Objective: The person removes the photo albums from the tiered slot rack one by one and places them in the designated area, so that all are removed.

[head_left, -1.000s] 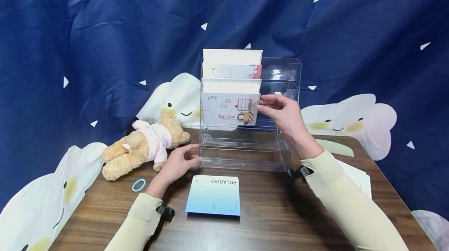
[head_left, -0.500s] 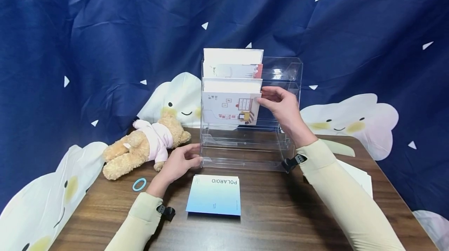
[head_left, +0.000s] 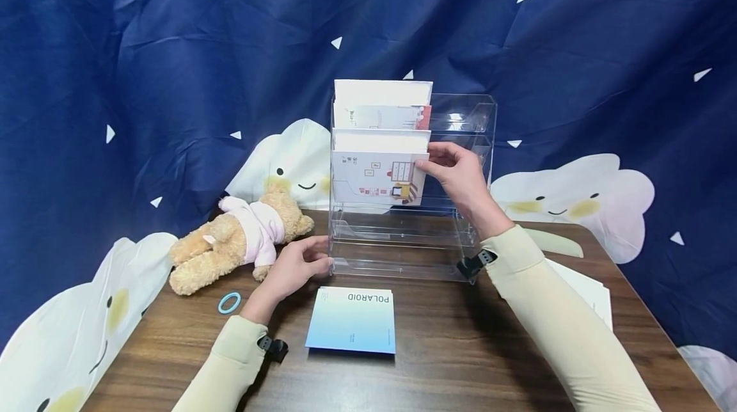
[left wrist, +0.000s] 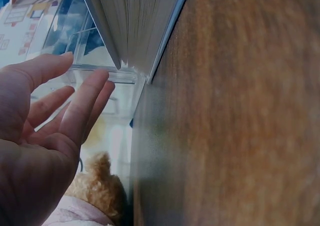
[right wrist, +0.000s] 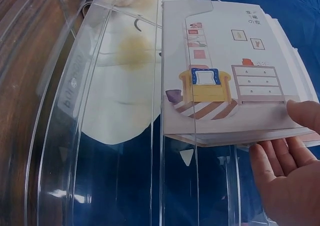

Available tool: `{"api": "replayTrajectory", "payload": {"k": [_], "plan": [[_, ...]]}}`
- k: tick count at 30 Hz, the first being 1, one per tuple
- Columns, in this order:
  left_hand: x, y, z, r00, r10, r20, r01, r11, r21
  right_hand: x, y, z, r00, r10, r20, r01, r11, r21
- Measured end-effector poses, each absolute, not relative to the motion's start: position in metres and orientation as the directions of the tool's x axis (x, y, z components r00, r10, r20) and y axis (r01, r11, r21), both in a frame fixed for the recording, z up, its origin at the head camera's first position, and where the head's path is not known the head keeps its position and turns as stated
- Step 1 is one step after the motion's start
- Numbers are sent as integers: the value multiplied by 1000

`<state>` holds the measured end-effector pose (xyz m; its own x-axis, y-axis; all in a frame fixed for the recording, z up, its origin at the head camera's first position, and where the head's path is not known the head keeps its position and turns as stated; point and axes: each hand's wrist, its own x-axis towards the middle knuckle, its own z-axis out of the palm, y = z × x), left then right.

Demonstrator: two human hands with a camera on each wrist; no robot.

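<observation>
A picture book (head_left: 368, 180) stands in the left half of a clear rack (head_left: 397, 268), its longer visible side running left to right. It lies left of the right hand (head_left: 460, 175), whose fingers pinch its right edge. Farther away, the left hand (head_left: 293, 265), fingers loosely extended, is beside the rack's near left corner.

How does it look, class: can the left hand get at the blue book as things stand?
Probably yes. The left hand is at the lower left corner of the rack, fingers not closed; the blue book lies close by on the table, with nothing seen on top or between.
</observation>
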<state>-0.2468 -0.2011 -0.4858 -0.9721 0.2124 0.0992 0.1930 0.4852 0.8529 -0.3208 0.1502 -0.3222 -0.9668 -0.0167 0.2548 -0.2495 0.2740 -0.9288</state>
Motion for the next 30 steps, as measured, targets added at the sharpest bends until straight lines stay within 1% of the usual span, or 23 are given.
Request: {"api": "replayTrajectory", "payload": {"k": [9, 17, 25, 30], "plan": [[-246, -202, -486, -972, 217, 94, 189, 476, 859, -323, 149, -321, -974, -18, 228, -224, 271, -936], [-247, -203, -487, -971, 222, 90, 187, 466, 865, -323, 150, -320, -968, -41, 246, -247, 282, -927], [-245, -203, -487, -972, 221, 82, 179, 469, 865, -323, 153, -318, -971, -77, 227, -239, 337, -910], [-247, -204, -487, -972, 222, 83, 180, 465, 867, -324, 155, -310, -968, -63, 245, -252, 300, -920]]}}
